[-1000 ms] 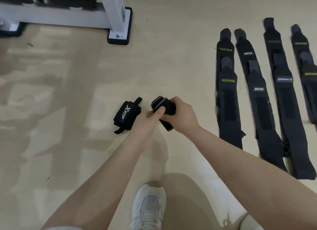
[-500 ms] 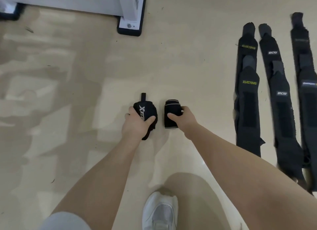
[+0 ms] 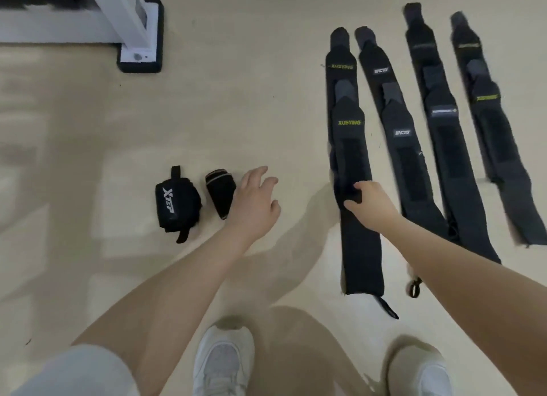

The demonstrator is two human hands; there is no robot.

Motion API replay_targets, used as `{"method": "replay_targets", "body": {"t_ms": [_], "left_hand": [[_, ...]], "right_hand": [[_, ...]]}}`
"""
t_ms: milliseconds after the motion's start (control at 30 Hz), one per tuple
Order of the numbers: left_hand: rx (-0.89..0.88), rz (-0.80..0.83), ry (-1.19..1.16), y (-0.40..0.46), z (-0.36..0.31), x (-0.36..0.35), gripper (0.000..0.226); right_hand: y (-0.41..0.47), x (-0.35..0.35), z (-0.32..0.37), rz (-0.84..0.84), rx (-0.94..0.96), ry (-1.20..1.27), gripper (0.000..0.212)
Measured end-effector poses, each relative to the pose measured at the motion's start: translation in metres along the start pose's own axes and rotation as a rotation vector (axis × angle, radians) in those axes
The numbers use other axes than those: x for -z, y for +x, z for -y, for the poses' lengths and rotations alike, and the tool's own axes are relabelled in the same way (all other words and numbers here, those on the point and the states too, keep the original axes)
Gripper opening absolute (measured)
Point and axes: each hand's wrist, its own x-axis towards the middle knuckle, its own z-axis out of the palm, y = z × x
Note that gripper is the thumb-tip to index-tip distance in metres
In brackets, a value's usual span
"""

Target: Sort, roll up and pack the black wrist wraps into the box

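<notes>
The right hand [image 3: 371, 203] pinches the flat black fabric wrist wrap lettered XUEYING [image 3: 353, 170], its long axis running near to far on the floor. The left hand [image 3: 254, 203] hovers with spread fingers just right of two rolled black wrist wraps [image 3: 177, 203].

1. The right hand [image 3: 371, 205] covers part of the leftmost flat wrap [image 3: 352, 165]; its fingertips are lost against the black cloth, so the grip cannot be read.
2. The left hand [image 3: 254, 203] hides the 3 o'clock edge of the plain rolled wrap [image 3: 219, 191].
3. The rightmost flat wrap [image 3: 485, 105] has a label too blurred to read, and the right edge cuts off its near end.
4. The white frame [image 3: 130, 14] at 11 o'clock is cut off by the top and left edges.
5. The two white shoes [image 3: 222, 363] at 6 o'clock run off the bottom edge.
</notes>
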Motion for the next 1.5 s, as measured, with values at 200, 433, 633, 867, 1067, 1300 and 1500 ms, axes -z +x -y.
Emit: {"method": "replay_targets", "body": {"t_ms": [200,433,633,867,1067,1300,1500], "left_hand": [[-0.172,0.373,0.282,0.038,-0.081,-0.027,0.049],[0.265,0.393,-0.27,0.048,-0.171,-0.085,0.059],[0.558,0.244,-0.754,0.038,-0.176,-0.124,0.056],[0.666,0.15,-0.955,0.045,-0.169,-0.121,0.061],[0.703,0.172,-0.999,0.058,-0.156,-0.107,0.073],[0.725,0.124,-1.392,0.049,-0.12,-0.093,0.039],[0.876,0.063,-1.093,0.036,-0.084,-0.078,0.043]], "right_hand": [[0.008,0.02,-0.066,0.044,-0.126,0.185,0.063],[0.023,0.016,-0.072,0.114,-0.079,0.349,0.055],[0.04,-0.003,-0.071,0.092,-0.187,0.619,0.047],[0.058,0.001,-0.077,0.028,-0.252,0.553,0.047],[0.049,0.007,-0.061,0.187,-0.055,0.634,0.04],[0.029,-0.006,-0.019,0.143,0.43,0.216,0.075],[0.026,-0.035,0.019,0.28,0.511,-0.166,0.064]]}}
